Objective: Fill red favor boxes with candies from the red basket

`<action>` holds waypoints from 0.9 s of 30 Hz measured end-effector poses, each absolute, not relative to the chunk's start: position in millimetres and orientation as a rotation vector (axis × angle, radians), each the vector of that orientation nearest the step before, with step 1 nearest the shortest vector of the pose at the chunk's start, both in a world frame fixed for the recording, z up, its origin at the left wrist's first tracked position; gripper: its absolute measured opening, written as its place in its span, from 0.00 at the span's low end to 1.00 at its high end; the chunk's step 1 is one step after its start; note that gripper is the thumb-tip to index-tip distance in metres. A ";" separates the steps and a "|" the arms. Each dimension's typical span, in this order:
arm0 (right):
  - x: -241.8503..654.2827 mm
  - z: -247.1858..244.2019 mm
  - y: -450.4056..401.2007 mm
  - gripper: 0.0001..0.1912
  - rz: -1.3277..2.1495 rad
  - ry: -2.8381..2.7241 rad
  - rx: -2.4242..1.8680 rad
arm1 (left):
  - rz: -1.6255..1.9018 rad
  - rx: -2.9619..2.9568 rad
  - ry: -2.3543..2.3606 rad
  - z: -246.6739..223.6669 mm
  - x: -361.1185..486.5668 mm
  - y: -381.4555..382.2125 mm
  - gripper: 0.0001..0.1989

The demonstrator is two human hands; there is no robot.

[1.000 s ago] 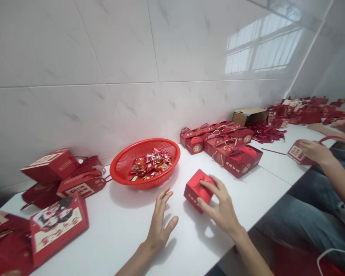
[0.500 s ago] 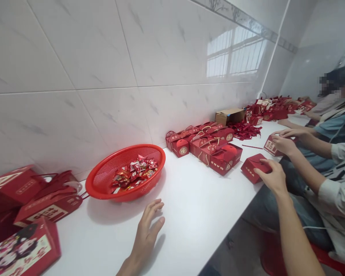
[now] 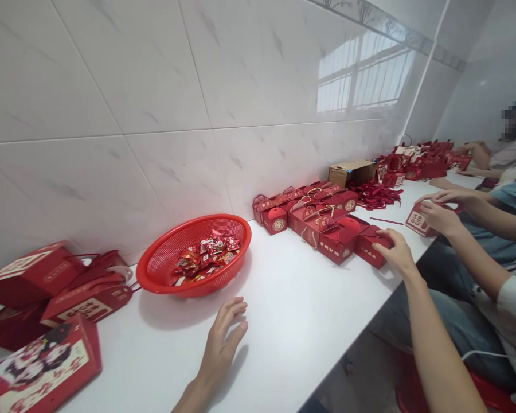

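My left hand [image 3: 222, 339] hovers over the white table [image 3: 270, 321] with its fingers apart, holding nothing. Just beyond it a red plastic colander [image 3: 148, 275] contains a pile of wrapped candies [image 3: 206, 257]. Out to the right, my right hand [image 3: 396, 252] grips a red candy box [image 3: 367, 246] by its near end, fingers at the top and thumb on the side. That box stands against the end of a row of similar red boxes [image 3: 303, 221] with gold cord handles. Its far side is hidden by the row.
More red boxes [image 3: 81, 301] are piled at the left. Behind the row are a cardboard carton [image 3: 352, 171] and a heap of dark red ribbons [image 3: 376, 195]. At the right a co-worker's hands [image 3: 445, 209] hold another red box [image 3: 419, 219]. The tiled wall rises behind.
My right hand has moved the red candy box left, up against the row of boxes. My left hand stays open in about the same place. The view has shifted slightly.
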State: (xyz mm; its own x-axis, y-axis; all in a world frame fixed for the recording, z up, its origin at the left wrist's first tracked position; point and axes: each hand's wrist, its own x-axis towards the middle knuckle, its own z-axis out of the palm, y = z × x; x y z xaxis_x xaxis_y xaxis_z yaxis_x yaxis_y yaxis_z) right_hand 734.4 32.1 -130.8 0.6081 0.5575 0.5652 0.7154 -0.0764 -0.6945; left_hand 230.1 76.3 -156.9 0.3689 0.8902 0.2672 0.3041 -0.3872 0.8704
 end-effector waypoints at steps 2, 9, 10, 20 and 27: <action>733.1 -130.9 31.5 0.20 -0.176 -1.050 -1.750 | 0.980 1.892 1.021 -156.1 230.1 76.1 0.17; 730.8 -136.6 29.9 0.24 -0.217 -1.093 -1.792 | 0.951 1.943 0.990 -153.4 231.6 73.9 0.15; 728.2 -137.1 29.8 0.26 -0.248 -1.095 -1.802 | 0.954 1.954 0.988 -153.7 231.9 72.9 0.15; 618.5 -99.2 44.8 0.13 -0.588 -1.148 -1.320 | 0.923 2.310 0.926 -133.5 212.6 64.7 0.13; 496.0 -100.1 69.0 0.05 0.048 -1.815 -0.977 | 1.204 2.479 1.266 -76.7 148.9 81.0 0.11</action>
